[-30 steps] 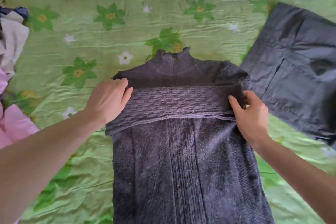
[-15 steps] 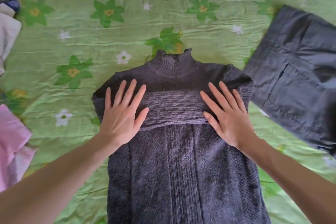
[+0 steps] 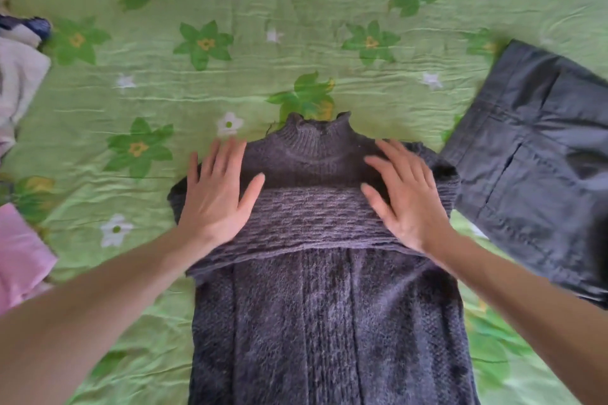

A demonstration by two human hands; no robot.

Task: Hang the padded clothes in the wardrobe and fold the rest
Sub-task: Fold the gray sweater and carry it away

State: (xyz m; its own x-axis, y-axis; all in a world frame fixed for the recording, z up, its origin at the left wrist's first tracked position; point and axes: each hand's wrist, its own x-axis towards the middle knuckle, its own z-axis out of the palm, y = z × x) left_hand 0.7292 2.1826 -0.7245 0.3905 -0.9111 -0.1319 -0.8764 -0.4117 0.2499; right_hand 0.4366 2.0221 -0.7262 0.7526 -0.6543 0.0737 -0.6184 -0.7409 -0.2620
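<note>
Knitted purple sweater (image 3: 329, 322) lies flat on green bedsheet (image 3: 197, 92), sleeves crossed over chest; left hand (image 3: 217, 197) and right hand (image 3: 404, 194) press flat-fingered, gripping nothing, apparently smoothing the fold.

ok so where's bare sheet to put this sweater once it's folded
The widest bare sheet lies beyond the sweater collar. A smaller patch sits left of it, before the pink cloth. The right is crowded: the dark trousers almost touch the sweater's shoulder.
</note>
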